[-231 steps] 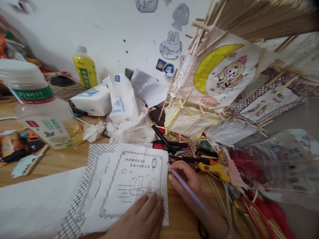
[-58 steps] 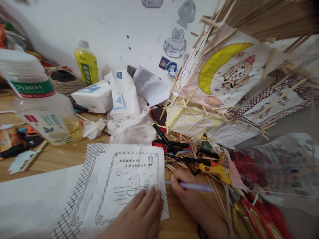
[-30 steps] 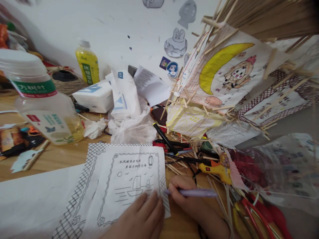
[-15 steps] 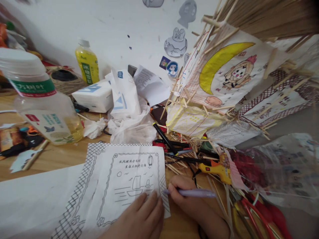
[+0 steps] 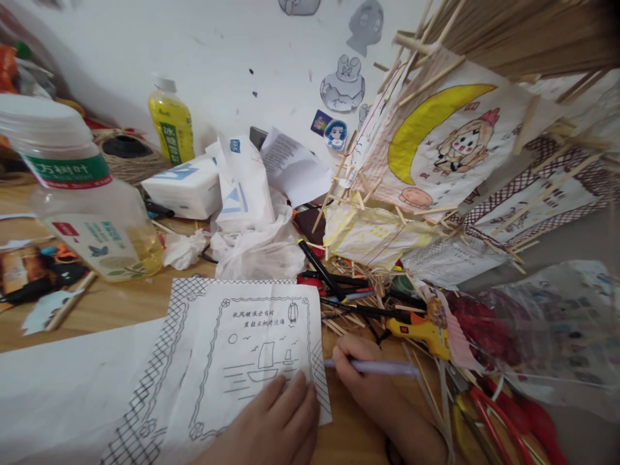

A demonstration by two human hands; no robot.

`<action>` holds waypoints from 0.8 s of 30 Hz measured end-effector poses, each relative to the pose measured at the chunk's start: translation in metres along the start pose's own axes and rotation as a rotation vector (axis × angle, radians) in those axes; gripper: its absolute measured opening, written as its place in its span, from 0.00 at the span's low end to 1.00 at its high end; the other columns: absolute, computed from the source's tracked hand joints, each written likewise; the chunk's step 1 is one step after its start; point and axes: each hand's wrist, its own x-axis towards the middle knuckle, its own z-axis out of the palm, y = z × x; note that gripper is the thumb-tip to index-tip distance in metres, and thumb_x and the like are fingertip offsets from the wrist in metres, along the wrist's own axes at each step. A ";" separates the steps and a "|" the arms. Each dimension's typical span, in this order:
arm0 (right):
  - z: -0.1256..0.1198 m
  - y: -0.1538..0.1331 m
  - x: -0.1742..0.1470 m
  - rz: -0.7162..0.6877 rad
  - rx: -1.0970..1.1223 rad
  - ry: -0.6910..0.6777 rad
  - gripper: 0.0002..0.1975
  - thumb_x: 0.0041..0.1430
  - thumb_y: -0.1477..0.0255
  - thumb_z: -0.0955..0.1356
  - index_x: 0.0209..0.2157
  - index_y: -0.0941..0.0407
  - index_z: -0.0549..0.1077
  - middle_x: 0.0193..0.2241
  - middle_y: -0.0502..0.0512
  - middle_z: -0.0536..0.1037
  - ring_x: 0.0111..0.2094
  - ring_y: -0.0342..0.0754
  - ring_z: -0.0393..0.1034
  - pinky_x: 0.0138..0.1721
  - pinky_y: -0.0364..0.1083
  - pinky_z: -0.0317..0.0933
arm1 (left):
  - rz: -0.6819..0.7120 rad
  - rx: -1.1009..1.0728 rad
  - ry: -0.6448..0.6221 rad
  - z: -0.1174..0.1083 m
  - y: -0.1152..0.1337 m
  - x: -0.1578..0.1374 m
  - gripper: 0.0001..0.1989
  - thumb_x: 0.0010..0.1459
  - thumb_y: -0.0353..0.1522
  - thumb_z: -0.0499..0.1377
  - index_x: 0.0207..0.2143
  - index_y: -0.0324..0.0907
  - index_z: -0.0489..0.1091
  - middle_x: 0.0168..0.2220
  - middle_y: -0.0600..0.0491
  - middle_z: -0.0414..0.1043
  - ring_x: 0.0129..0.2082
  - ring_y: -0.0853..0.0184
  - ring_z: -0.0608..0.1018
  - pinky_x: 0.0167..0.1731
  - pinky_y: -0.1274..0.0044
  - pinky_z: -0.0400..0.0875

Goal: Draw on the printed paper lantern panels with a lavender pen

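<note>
My left hand (image 5: 274, 420) lies flat on a white sheet of paper (image 5: 208, 361), its fingers stretched over the lower right of the drawing. Inked on that sheet are a sailing boat, birds, a round sun or moon, a small lantern, lines of Chinese writing and a wavy frame, with crosshatching along the side borders. At the sheet's right edge, my right hand (image 5: 361, 365) grips a light purple pen (image 5: 387, 368). The pen's tip is at the crosshatched right border; whether it touches the paper I cannot tell.
Paper lanterns on stick frames (image 5: 436, 142) stand at the right. Below them lie loose sticks, markers (image 5: 322, 271), a yellow glue gun (image 5: 426, 332) and red-handled scissors (image 5: 498, 420). A large plastic bottle (image 5: 97, 219), a yellow drink bottle (image 5: 170, 123) and tissue packs (image 5: 184, 187) stand behind.
My right hand and the pen have shifted slightly to the right and up. The left hand and the paper have stayed put.
</note>
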 end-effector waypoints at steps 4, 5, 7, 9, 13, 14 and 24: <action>0.001 0.004 0.000 0.044 0.015 0.025 0.14 0.57 0.75 0.60 0.18 0.54 0.56 0.16 0.45 0.61 0.20 0.43 0.58 0.23 0.42 0.51 | -0.008 -0.015 -0.012 0.001 0.001 -0.001 0.14 0.63 0.35 0.52 0.45 0.39 0.73 0.47 0.47 0.73 0.48 0.59 0.70 0.47 0.68 0.60; 0.002 0.005 0.000 0.054 0.009 0.024 0.14 0.57 0.74 0.60 0.18 0.54 0.56 0.16 0.45 0.61 0.20 0.43 0.58 0.23 0.42 0.51 | -0.010 -0.016 -0.011 0.000 0.001 -0.002 0.14 0.63 0.35 0.52 0.45 0.39 0.73 0.47 0.47 0.73 0.48 0.59 0.70 0.47 0.67 0.60; 0.002 0.006 0.000 0.073 -0.001 0.021 0.14 0.57 0.74 0.60 0.18 0.54 0.56 0.16 0.46 0.61 0.20 0.43 0.58 0.23 0.42 0.50 | -0.008 -0.017 0.000 0.001 0.001 -0.002 0.14 0.63 0.35 0.52 0.45 0.39 0.73 0.47 0.46 0.73 0.48 0.58 0.70 0.47 0.67 0.61; 0.001 0.006 0.000 0.084 0.000 0.019 0.15 0.57 0.74 0.59 0.17 0.54 0.56 0.16 0.46 0.62 0.20 0.43 0.59 0.23 0.42 0.51 | -0.004 -0.022 0.016 0.001 0.001 -0.003 0.15 0.63 0.36 0.52 0.45 0.39 0.73 0.47 0.47 0.74 0.49 0.58 0.70 0.47 0.67 0.61; -0.002 0.004 -0.001 0.095 0.017 0.016 0.15 0.58 0.75 0.59 0.18 0.54 0.58 0.16 0.47 0.64 0.21 0.43 0.61 0.25 0.42 0.54 | -0.027 -0.030 0.012 0.004 0.001 -0.002 0.14 0.63 0.34 0.52 0.45 0.39 0.73 0.48 0.46 0.73 0.49 0.58 0.70 0.48 0.67 0.61; -0.003 0.002 -0.002 0.088 0.024 -0.002 0.15 0.58 0.75 0.59 0.18 0.54 0.59 0.17 0.47 0.65 0.22 0.43 0.61 0.25 0.42 0.54 | -0.041 -0.030 0.013 0.005 0.001 -0.003 0.14 0.63 0.34 0.52 0.45 0.39 0.73 0.49 0.46 0.73 0.49 0.58 0.70 0.48 0.67 0.61; -0.002 -0.005 -0.003 0.024 0.032 -0.102 0.15 0.58 0.72 0.61 0.18 0.54 0.59 0.17 0.46 0.64 0.21 0.42 0.59 0.23 0.42 0.52 | -0.081 -0.041 0.038 0.005 0.003 -0.006 0.18 0.63 0.35 0.51 0.50 0.36 0.70 0.51 0.43 0.71 0.53 0.56 0.69 0.51 0.65 0.60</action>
